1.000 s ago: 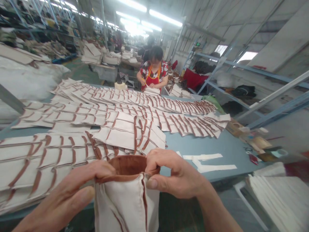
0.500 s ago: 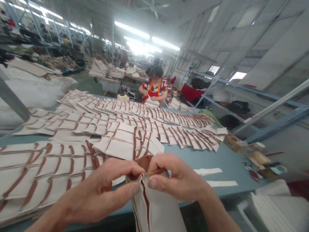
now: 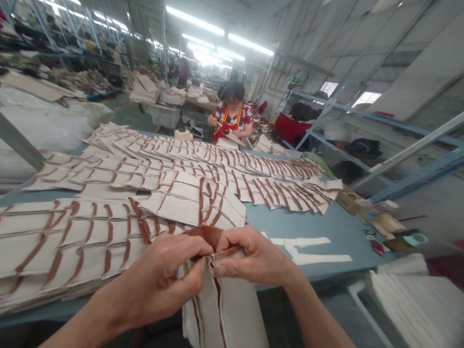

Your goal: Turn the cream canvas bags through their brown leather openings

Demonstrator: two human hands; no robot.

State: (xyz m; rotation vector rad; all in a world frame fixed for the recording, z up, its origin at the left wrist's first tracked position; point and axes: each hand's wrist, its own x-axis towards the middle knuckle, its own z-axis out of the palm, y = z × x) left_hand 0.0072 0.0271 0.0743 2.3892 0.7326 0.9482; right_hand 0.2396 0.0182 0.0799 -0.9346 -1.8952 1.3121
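Both hands, left hand [image 3: 163,278] and right hand [image 3: 250,256], pinch the bag [image 3: 224,309] rim, fingers clamped (lower centre). I judge it soft, light; I'd grip the hem.

My left hand [image 3: 165,275] and right hand [image 3: 250,256] covered the top edge of the cloth bag [image 3: 224,309], whose lower part ran off the bottom edge. Both my forearms were cut off there too. The co-worker [image 3: 232,113] had a blurred face. Small items [image 3: 384,232] at the table's [image 3: 326,224] right end were too small to identify.
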